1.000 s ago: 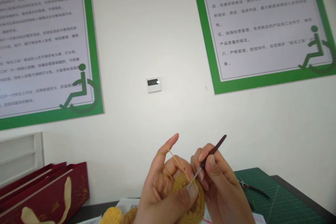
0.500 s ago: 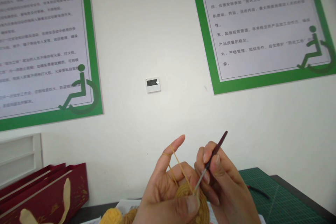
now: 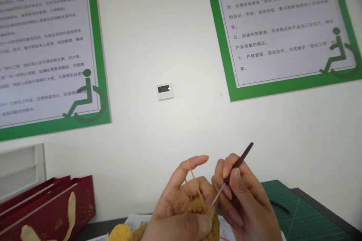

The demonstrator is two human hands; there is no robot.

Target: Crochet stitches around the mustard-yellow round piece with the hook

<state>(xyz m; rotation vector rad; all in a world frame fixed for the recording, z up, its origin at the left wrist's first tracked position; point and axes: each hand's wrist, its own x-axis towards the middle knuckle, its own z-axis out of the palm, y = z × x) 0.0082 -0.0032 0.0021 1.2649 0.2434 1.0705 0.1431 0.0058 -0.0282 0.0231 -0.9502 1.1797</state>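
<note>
Your right hand pinches the crochet hook, tip at the mustard crochet piece. Your left hand grips that piece low in view above the desk, yarn strand looped over the raised index finger. Yarn ball sits lower left, green cutting mat on the right.
</note>
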